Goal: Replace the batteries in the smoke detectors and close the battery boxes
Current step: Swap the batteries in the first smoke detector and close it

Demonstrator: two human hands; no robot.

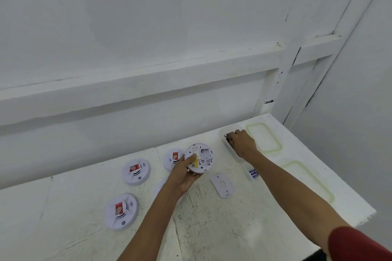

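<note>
Detector point(201, 158) sits back-side up in left hand point(184, 174), thumb across its label, fingers curled under the rim, lifted off surface point(212, 229). Open bay point(205, 153) faces up and looks empty, just right of the left thumb. Right hand point(244, 144) is down in clear box point(224, 133), fingers curled among batteries point(229, 136) at its far end. Fingertips are hidden, so cannot tell if one is pinched.

Key relation: bay lies left of the right fingers and slightly nearer the person, close by, nothing between. Box long axis runs roughly along the right forearm line. How the batteries lie in it is too blurred to say, and bay's own axis is hard to read too.

Judgement: step in hand is fetching a fresh cell. Next move calls for a short carry leftward to the bay, cell turned to match slot and polarity. Right hand is nearer the batteries; left only presents the bay.

Cover plate point(222, 185) lies flat on surface, nearer the person than the right fingers, just right of the left wrist. Three more detectors point(136, 171) lie face up around and left of the left fingers, backs unseen.
</note>
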